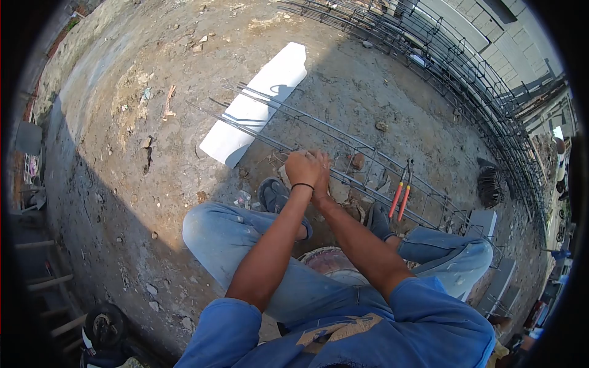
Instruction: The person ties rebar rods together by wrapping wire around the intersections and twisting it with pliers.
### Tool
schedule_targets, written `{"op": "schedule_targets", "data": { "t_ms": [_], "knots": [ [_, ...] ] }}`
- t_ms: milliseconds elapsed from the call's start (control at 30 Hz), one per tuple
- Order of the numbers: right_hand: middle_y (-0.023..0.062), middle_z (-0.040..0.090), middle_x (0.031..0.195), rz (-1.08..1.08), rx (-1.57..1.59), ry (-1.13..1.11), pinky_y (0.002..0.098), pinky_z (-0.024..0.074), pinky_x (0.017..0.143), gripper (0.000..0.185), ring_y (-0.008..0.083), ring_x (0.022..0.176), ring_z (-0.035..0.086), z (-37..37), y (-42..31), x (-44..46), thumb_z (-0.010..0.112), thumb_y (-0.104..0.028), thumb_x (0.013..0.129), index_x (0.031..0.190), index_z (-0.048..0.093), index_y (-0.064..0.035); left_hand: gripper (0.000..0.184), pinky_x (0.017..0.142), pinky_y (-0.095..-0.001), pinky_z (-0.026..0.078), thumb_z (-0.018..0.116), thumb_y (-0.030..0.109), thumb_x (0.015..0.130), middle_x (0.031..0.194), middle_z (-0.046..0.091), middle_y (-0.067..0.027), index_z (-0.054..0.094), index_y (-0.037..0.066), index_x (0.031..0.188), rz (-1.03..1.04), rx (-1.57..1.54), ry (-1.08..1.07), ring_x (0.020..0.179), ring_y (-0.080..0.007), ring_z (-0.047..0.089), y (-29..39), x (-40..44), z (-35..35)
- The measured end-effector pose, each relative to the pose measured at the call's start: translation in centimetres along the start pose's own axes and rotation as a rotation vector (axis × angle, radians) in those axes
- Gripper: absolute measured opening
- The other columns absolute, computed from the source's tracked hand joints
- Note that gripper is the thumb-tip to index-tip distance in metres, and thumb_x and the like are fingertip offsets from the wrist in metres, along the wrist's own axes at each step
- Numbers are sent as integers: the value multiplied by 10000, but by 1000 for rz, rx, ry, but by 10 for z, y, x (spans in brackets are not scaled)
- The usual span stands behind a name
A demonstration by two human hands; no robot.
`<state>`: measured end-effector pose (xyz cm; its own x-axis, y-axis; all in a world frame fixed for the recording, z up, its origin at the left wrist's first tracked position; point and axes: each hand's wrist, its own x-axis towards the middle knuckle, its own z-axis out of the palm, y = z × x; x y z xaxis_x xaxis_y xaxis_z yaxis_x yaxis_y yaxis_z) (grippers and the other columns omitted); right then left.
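My left hand point(302, 169), with a dark band at the wrist, is closed at the near long bar of a rebar cage point(362, 146). Pressed up against it is my right hand point(323, 178), its fingers also curled; what the two hold is hidden. The cage runs from upper left to lower right across my front, with thin cross ties. Its left bar ends lie over a white block point(257, 104). Pincers with red handles point(402, 196) rest on the cage to the right of my hands.
A larger bundle of rebar cages point(454, 67) curves along the upper right. A coil of dark wire point(491, 186) lies at right, near grey blocks point(482, 222). Beneath me is a round seat point(325, 260). A brick piece point(358, 161) and stones lie on the dirt ground.
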<state>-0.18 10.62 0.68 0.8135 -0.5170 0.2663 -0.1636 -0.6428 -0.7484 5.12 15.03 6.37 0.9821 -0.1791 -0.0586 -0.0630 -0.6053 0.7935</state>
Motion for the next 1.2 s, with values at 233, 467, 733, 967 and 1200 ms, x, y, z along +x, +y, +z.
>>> {"op": "schedule_targets", "data": {
  "t_ms": [233,467,733,967,1200],
  "knots": [
    [219,565,1203,-263,-151,49,547,366,1035,395,406,1193,486,-33,-13,-34,680,-167,818,1169,648,10,219,738,-513,547,627,181,861,810,687,-271,764,12,882,-15,141,-54,791,-460,679,-11,-23,16],
    [216,641,1254,32,8,-1050,490,491,998,306,401,1172,612,-97,-18,-116,598,-38,828,1114,702,-2,287,661,-491,557,660,183,914,773,698,-273,732,-70,798,74,150,-96,700,-417,700,-40,-28,28],
    [216,691,1098,-51,32,-975,470,518,924,292,417,1053,655,-163,-44,-91,583,-56,865,1124,708,-2,300,464,-341,375,655,248,993,685,656,-23,759,43,801,-874,-717,-374,492,-143,501,-131,11,26],
    [228,689,986,212,-164,-118,478,514,865,255,412,974,669,-228,32,-63,640,-105,904,1113,697,30,264,598,-411,490,739,197,905,712,723,-157,738,-35,780,-531,-26,266,644,-298,685,-81,38,-9],
    [286,640,1127,476,-750,-56,475,501,899,723,442,1113,620,-245,88,-66,833,-369,798,1272,525,82,177,668,-471,519,714,143,858,758,698,-244,744,-31,853,-82,-164,154,721,-398,690,-24,2,-26]
  ]
}}
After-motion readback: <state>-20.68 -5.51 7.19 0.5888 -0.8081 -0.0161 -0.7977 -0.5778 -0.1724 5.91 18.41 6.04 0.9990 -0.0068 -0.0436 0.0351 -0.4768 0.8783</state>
